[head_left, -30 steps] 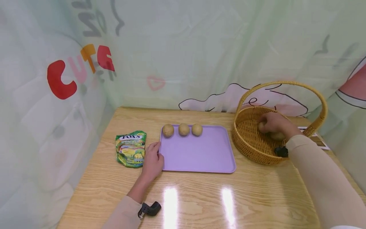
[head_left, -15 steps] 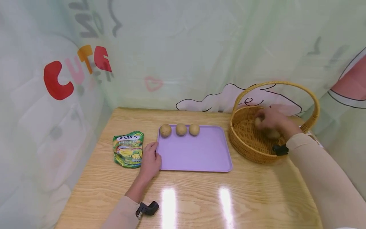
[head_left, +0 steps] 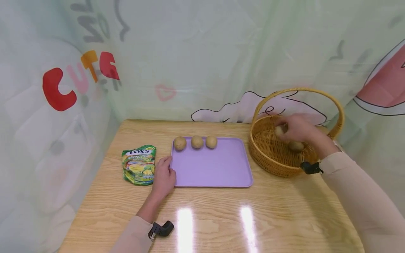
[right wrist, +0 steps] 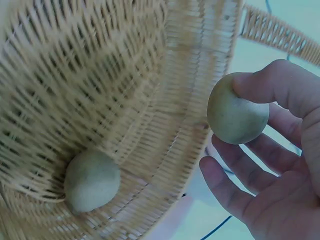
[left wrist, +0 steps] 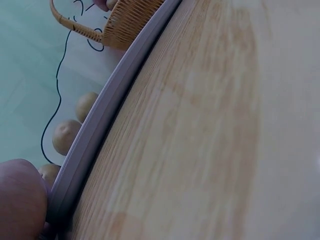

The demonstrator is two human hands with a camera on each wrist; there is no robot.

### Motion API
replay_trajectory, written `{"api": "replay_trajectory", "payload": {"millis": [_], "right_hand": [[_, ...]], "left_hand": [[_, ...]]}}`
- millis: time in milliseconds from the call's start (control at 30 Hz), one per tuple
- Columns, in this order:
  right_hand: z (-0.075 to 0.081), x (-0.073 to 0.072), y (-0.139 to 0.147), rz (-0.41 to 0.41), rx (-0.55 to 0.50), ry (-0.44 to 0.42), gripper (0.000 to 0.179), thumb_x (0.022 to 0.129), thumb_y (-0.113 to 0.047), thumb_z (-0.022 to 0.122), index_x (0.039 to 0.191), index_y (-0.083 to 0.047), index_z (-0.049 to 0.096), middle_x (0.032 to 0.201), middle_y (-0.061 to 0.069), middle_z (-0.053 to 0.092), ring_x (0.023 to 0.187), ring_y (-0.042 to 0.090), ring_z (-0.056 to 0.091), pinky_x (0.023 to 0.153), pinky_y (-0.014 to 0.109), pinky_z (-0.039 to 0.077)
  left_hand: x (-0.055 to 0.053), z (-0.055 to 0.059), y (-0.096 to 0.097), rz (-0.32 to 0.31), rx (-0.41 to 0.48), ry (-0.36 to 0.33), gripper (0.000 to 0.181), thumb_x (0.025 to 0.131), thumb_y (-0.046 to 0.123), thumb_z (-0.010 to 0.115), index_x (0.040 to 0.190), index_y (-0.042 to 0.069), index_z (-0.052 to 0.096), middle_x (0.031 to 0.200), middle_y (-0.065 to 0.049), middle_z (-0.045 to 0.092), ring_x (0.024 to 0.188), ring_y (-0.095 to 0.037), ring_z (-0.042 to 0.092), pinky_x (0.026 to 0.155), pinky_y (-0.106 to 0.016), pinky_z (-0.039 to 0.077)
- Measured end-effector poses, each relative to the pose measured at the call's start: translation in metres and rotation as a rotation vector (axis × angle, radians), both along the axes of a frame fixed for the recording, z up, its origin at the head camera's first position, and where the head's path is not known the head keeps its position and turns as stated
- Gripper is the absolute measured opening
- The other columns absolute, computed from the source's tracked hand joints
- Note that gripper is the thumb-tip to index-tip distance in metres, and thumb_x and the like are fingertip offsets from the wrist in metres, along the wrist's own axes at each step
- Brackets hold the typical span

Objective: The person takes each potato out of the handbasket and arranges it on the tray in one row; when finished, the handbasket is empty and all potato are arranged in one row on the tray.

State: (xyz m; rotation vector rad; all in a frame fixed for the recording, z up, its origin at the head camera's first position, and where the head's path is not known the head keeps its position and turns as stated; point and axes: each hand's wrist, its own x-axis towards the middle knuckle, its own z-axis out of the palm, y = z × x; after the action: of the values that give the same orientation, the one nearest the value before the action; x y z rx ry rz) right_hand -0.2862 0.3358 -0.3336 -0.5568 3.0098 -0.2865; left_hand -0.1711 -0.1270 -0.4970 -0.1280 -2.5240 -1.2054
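In the head view, my right hand (head_left: 300, 131) is over the wicker basket (head_left: 271, 161), pinching a round brown potato (head_left: 280, 131) between thumb and fingers. The right wrist view shows this potato (right wrist: 231, 116) near the basket's rim. Another potato (right wrist: 92, 181) lies on the basket bottom. On the left, my left hand (head_left: 164, 179) holds the left edge of the lilac tray (head_left: 212, 169), thumb at the rim; its other fingertips are mostly hidden. Three potatoes (head_left: 197, 142) sit in a row along the tray's back edge.
A green Fox's candy bag (head_left: 139, 165) lies left of my left hand. The basket's tall arched handle (head_left: 299, 89) rises over it. A printed curtain (head_left: 177, 63) hangs behind the wooden table (head_left: 215, 218).
My right hand has lifted the potato up from the basket's inside, uncovering the other one there. The left hand stays at the tray's edge. The head view has shifted slightly.
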Motion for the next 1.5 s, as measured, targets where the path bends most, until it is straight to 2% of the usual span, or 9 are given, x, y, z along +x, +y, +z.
{"api": "replay_trajectory", "payload": {"millis": [233,433,600,767,933,1100,1500], "right_hand": [[0.004,0.013,-0.025,0.056,-0.071,0.016,0.046,0.072,-0.010,0.076,0.117,-0.004,0.065,0.110,0.013,0.064,0.095,0.028,0.056,0.081,0.046,0.047],[0.006,0.024,-0.050,0.099,-0.113,0.039,0.043,0.073,-0.010,0.078,0.114,-0.009,0.068,0.110,0.007,0.063,0.088,0.022,0.055,0.073,0.038,0.047],[0.006,0.027,-0.074,0.153,-0.147,0.034,0.043,0.072,-0.008,0.077,0.114,-0.007,0.069,0.106,0.004,0.063,0.077,0.019,0.051,0.064,0.034,0.045],[0.001,0.028,-0.094,0.172,-0.182,0.004,0.045,0.073,-0.006,0.074,0.117,-0.005,0.066,0.105,0.006,0.063,0.081,0.020,0.053,0.067,0.034,0.047],[-0.008,0.024,-0.110,0.205,-0.217,-0.012,0.045,0.072,-0.007,0.074,0.117,-0.007,0.066,0.110,0.007,0.064,0.090,0.021,0.056,0.071,0.035,0.049],[-0.020,0.015,-0.123,0.227,-0.223,-0.032,0.044,0.074,-0.007,0.074,0.117,-0.004,0.066,0.107,0.009,0.065,0.090,0.023,0.057,0.072,0.035,0.050],[-0.056,-0.007,-0.151,0.210,-0.188,-0.002,0.044,0.070,-0.007,0.074,0.113,0.002,0.067,0.103,0.012,0.066,0.091,0.027,0.055,0.079,0.041,0.047]], "left_hand": [[0.001,0.000,-0.001,-0.002,-0.006,-0.020,0.044,0.085,-0.007,0.053,0.129,-0.012,0.055,0.128,-0.024,0.054,0.121,-0.039,0.048,0.103,-0.049,0.040],[-0.001,-0.002,-0.002,-0.006,-0.014,-0.040,0.045,0.086,-0.006,0.051,0.131,-0.011,0.054,0.130,-0.023,0.053,0.122,-0.038,0.047,0.103,-0.048,0.040],[0.000,0.001,-0.002,-0.009,-0.011,-0.045,0.045,0.087,-0.006,0.051,0.131,-0.011,0.053,0.131,-0.024,0.053,0.122,-0.039,0.047,0.103,-0.049,0.040],[-0.001,0.001,-0.002,-0.003,-0.007,-0.046,0.045,0.087,-0.006,0.052,0.132,-0.011,0.053,0.131,-0.024,0.053,0.122,-0.038,0.047,0.103,-0.048,0.040],[-0.002,-0.001,-0.001,-0.002,-0.003,-0.069,0.046,0.087,-0.005,0.051,0.133,-0.009,0.053,0.132,-0.022,0.052,0.123,-0.037,0.046,0.104,-0.046,0.040],[-0.002,-0.002,-0.001,-0.006,-0.006,-0.070,0.046,0.087,-0.005,0.051,0.133,-0.009,0.053,0.132,-0.022,0.052,0.124,-0.037,0.046,0.104,-0.046,0.040],[-0.004,-0.002,-0.001,0.003,-0.002,-0.074,0.046,0.088,-0.005,0.051,0.133,-0.009,0.053,0.133,-0.021,0.052,0.124,-0.036,0.045,0.105,-0.045,0.040]]}}
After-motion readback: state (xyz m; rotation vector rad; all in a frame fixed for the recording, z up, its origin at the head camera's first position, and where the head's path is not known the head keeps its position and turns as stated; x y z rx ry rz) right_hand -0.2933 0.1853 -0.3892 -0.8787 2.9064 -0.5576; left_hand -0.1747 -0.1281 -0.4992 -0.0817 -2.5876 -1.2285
